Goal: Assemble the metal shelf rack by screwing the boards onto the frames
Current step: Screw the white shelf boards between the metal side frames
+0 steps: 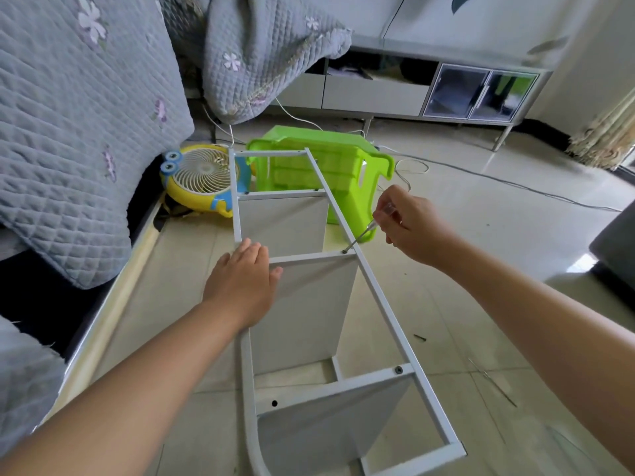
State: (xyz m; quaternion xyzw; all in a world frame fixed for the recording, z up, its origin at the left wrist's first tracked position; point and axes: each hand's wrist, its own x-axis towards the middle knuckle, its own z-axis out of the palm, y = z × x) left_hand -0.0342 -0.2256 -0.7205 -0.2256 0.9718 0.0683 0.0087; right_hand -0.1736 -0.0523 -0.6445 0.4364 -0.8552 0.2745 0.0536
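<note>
Evidently the frame (pixel 374 286), lying on its side on the tiled floor, was light, stiff tubing, best steadied at a rail. The left hand (pixel 242 286) pressed flat on one; the right hand (pixel 409 225) pinched the screwdriver (pixel 364 233) on the screw (pixel 344 251).

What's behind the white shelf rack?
Behind the white shelf rack lie a green plastic stool tipped on its side and a yellow fan. The rack's bars cover parts of both.
</note>
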